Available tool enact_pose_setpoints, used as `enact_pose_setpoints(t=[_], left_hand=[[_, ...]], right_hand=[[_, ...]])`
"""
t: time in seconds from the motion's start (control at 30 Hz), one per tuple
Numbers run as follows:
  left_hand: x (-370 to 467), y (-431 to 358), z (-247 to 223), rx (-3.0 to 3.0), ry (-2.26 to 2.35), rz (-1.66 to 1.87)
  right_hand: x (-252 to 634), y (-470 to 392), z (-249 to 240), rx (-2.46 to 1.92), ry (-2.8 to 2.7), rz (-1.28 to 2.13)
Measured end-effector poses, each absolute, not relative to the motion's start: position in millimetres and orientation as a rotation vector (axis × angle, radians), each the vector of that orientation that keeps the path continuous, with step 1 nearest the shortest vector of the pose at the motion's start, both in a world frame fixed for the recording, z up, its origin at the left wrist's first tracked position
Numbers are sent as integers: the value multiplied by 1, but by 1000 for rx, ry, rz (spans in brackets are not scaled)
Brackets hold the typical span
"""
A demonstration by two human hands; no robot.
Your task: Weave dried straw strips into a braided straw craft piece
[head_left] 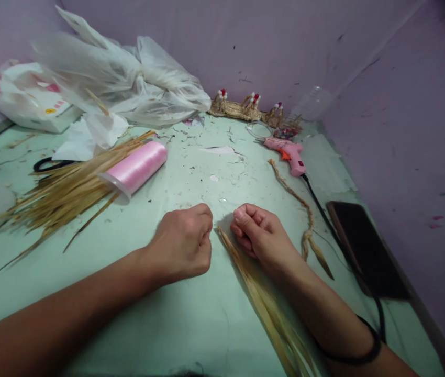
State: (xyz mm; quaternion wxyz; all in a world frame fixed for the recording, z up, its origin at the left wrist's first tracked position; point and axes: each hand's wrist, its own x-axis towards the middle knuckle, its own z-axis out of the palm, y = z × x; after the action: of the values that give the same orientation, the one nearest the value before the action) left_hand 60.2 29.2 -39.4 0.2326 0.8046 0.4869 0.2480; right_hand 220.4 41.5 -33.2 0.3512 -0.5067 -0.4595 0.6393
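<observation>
On the left, a straw bundle (69, 191) lay against a pink ribbon roll (140, 166). The left hand (185, 241) was curled into a fist; I couldn't tell whether it held anything. Straw strips (259, 290) ran from between the hands toward the near right. The right hand's (259, 235) fingers were bent in, thumb against them, contents unclear. Farther right lay a pink glue gun (292, 154), a twisted straw cord (307, 206) and a phone (367, 248).

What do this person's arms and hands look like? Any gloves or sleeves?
No gloves or sleeves show: the left hand and right hand are bare, as are the visible forearms. A thin black band circles the right forearm.
</observation>
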Motion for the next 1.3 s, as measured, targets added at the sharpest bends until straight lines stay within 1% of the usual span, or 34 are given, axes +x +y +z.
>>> enact_pose_setpoints(t=[0.1,0.23,0.33,0.4,0.53,0.63,0.8,0.93,1.1,1.3], left_hand=[[60,30,-39,2202,1330,683],[60,31,-36,2170,1322,692],[59,31,-35,2137,1322,727],[59,31,-34,2108,1323,750],[59,31,-33,2128,1323,762],[59,30,-33,2196,1317,740],[61,30,-31,2184,1295,777],[63,31,-30,2066,1283,816],[69,30,-30,1830,1266,746],[74,33,-29,1403,1139,606]], right_hand=[[220,42,-35,-1353,-1232,1592],[221,44,-34,-1355,-1240,1612],[225,45,-32,-1393,-1310,1563],[229,46,-31,-1445,-1490,1452],[237,45,-27,-1379,-2000,1082],[240,44,-24,-1357,-2191,945],[238,41,-21,-1430,-2225,997],[231,37,-24,-1461,-2175,974],[230,35,-31,-1488,-2080,1040],[232,35,-32,-1483,-2136,1041]])
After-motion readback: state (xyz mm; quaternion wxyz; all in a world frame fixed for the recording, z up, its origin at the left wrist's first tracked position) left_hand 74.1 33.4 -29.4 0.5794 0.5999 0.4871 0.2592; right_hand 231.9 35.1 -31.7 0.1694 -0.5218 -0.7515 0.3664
